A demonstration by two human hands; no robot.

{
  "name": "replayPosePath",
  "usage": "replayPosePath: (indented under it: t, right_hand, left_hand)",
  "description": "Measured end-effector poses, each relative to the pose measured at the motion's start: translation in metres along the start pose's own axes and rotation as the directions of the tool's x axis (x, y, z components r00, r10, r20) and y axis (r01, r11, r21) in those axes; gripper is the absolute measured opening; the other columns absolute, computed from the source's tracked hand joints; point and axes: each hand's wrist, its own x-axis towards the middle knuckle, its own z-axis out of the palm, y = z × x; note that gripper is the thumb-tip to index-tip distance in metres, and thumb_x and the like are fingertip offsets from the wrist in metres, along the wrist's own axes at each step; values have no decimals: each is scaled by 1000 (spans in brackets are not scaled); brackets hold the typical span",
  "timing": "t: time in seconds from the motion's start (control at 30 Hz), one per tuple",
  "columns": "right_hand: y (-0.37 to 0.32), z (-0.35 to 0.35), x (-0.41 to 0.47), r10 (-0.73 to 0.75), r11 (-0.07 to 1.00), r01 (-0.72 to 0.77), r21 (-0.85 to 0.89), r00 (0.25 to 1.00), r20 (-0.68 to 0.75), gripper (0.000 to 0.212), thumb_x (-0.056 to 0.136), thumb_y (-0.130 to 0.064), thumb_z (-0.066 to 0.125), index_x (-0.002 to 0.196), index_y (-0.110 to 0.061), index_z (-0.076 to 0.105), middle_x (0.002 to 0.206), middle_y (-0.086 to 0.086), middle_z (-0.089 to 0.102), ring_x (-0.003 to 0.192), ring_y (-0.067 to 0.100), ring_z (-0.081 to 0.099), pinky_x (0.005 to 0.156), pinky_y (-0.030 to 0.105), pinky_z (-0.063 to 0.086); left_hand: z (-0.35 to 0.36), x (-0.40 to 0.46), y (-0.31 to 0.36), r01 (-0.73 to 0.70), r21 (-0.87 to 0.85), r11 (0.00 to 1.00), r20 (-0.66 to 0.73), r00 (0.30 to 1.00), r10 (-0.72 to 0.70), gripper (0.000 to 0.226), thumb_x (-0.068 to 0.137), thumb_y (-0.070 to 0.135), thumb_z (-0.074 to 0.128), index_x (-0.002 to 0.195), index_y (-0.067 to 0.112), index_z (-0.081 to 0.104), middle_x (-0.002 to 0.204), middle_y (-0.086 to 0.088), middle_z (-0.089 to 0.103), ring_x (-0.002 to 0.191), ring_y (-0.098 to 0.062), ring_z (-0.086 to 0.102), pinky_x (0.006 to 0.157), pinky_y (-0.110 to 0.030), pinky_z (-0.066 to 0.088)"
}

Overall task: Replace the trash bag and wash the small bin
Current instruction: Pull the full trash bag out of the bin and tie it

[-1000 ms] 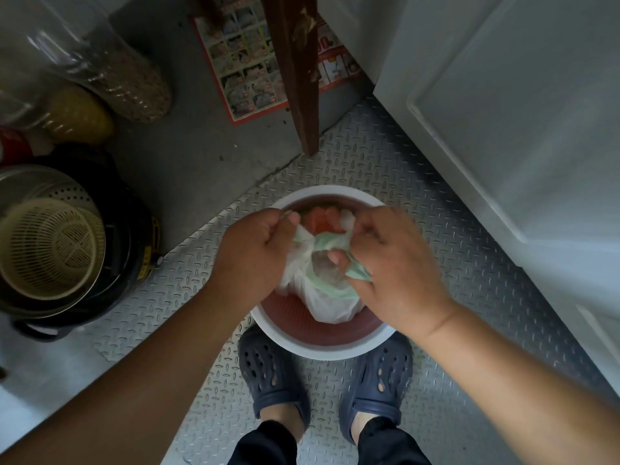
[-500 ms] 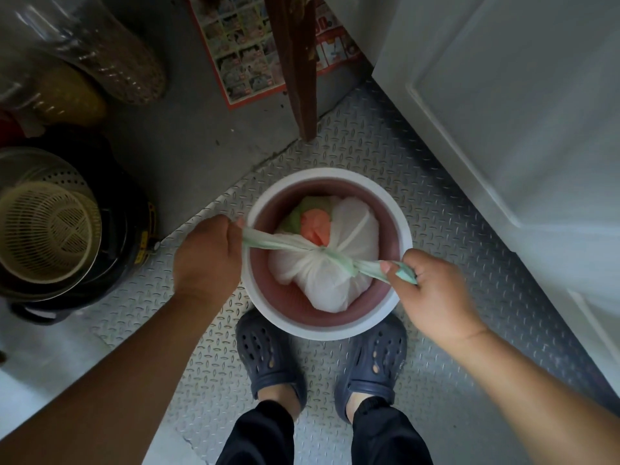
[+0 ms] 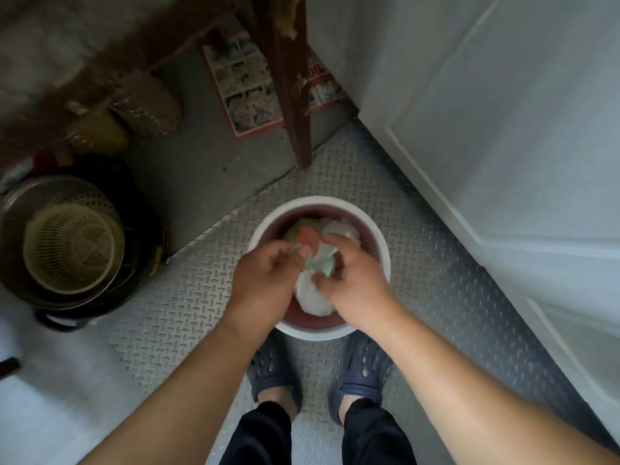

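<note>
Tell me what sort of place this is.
Probably a kitchen or utility corner of a home. A stack of pots with a plastic colander stands on the concrete floor, a small bin with a tied trash bag sits on a checker-plate mat, beside a white panelled door.

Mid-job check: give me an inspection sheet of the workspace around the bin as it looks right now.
Surface: diamond-plate floor mat over grey floor.
Job's things: small bin, white rim, on the mat; white trash bag inside it, green ties gathered.
Clutter: beige colander nested in a black pot; leaflet on the floor.
Grippers: left hand and right hand each pinch the bag's ties over the bin.
Cables: nothing seen.
Surroundings: white door on the right; wooden leg behind the bin; two blue clogs below.
</note>
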Motion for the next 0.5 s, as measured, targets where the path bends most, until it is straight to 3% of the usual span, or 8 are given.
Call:
replayPosePath:
  t: [0.07, 0.1, 0.17, 0.23, 0.3, 0.37, 0.43, 0.5]
  right_hand:
    - [-13, 4, 1, -10, 1000, 11, -14, 996, 84, 47, 88, -24, 68, 131, -38, 56, 93, -20, 61, 79, -7, 56, 67, -3, 39]
    - [-18, 4, 2, 3, 999, 3, -52, 994, 111, 36, 89, -26, 66, 125, -33, 62, 97, -14, 65, 84, -1, 60, 71, 1, 42]
    - [-23, 3, 2, 38, 986, -18, -166, 992, 120, 17, 91, -26, 60, 105, -24, 70, 93, -3, 71, 90, 17, 66, 73, 22, 50]
    - [-26, 0, 0, 54, 969, -30, -244, 994, 93, 12, 92, -24, 57, 92, -22, 69, 86, 0, 69, 90, 23, 67, 68, 24, 44]
    - [-29, -4, -4, 65, 954, -44, -296, 996, 63, 18, 93, -24, 55, 100, -21, 71, 97, 4, 69, 96, 27, 66, 72, 25, 46]
    - [-36, -11, -10, 57, 942, -41, -332, 998, 38, 27, 94, -21, 54, 116, -21, 70, 115, 8, 67, 104, 29, 63, 82, 27, 49]
    - [-47, -20, -19, 37, 941, -27, -337, 999, 23, 30, 94, -19, 53, 121, -20, 68, 122, 9, 64, 108, 30, 61, 87, 29, 48]
    - [-62, -30, -32, 22, 940, -16, -341, 1000, 12, 30, 93, -17, 54, 120, -19, 69, 123, 9, 64, 108, 30, 61, 88, 29, 47]
  left_hand:
    - [3, -9, 7, -8, 58, 998, 62, 998, 4, 12, 91, 29, 68, 84, 27, 78, 79, 12, 76, 75, -3, 69, 74, -27, 53]
    - [4, -13, 10, -12, 74, 997, 84, 996, 6, 13, 92, 28, 68, 85, 25, 78, 80, 12, 76, 77, -3, 69, 76, -26, 53]
    - [3, -18, 14, -17, 90, 996, 111, 994, 7, 12, 92, 25, 68, 88, 24, 79, 86, 13, 76, 85, -1, 69, 83, -23, 53]
    - [0, -22, 17, -2, 75, 997, 108, 994, -6, 10, 92, 27, 68, 93, 28, 78, 94, 16, 76, 91, 2, 68, 85, -17, 51]
    - [-7, -27, 18, 40, 65, 997, 70, 997, -44, 10, 94, 28, 65, 92, 34, 74, 93, 18, 74, 89, 3, 68, 77, -12, 50]
    - [-17, -37, 16, 102, 132, 986, 47, 993, -109, 12, 96, 29, 60, 92, 34, 70, 93, 16, 71, 88, -1, 66, 75, -17, 49]
    - [-32, -50, 13, 187, 267, 945, 83, 973, -216, 13, 98, 29, 56, 96, 26, 68, 95, 8, 69, 90, -10, 64, 81, -27, 49]
    - [-49, -68, 8, 255, 420, 871, 140, 930, -340, 23, 100, 28, 49, 87, 15, 64, 87, -2, 67, 80, -17, 61, 75, -31, 48]
